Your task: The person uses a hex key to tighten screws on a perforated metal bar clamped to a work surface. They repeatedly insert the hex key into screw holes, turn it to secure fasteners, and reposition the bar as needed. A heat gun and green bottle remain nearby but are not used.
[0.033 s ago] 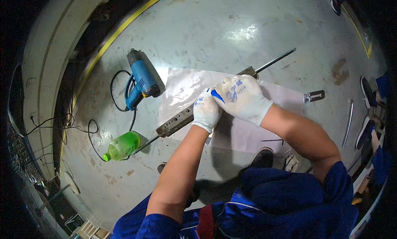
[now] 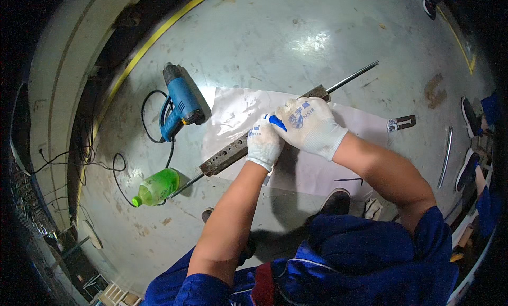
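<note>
A long grey metal block with a row of holes [image 2: 225, 158] lies slantwise on the floor sheet, a slim rod [image 2: 353, 77] standing out at both ends. Over the block's middle, my left hand [image 2: 263, 143] in a white knit glove is closed, its fingertips turned out of sight. My right hand [image 2: 304, 120], gloved alike, is closed and pressed against the left one; a blue patch shows where they meet. Whatever lies between the fingers is hidden, so I cannot tell whether they grip the block or a small tool.
White sheeting [image 2: 349, 173] covers the floor beneath, bearing a black L-shaped hex key [image 2: 349, 180]. Left are a blue heat gun [image 2: 182, 99] with a trailing cord and a green bottle [image 2: 159, 187] touching the rod. A slotted metal plate [image 2: 405, 122] and other people's shoes [image 2: 470, 117] are at right.
My right hand has turned slightly, so its printed back shows more. The left hand and the metal block look the same.
</note>
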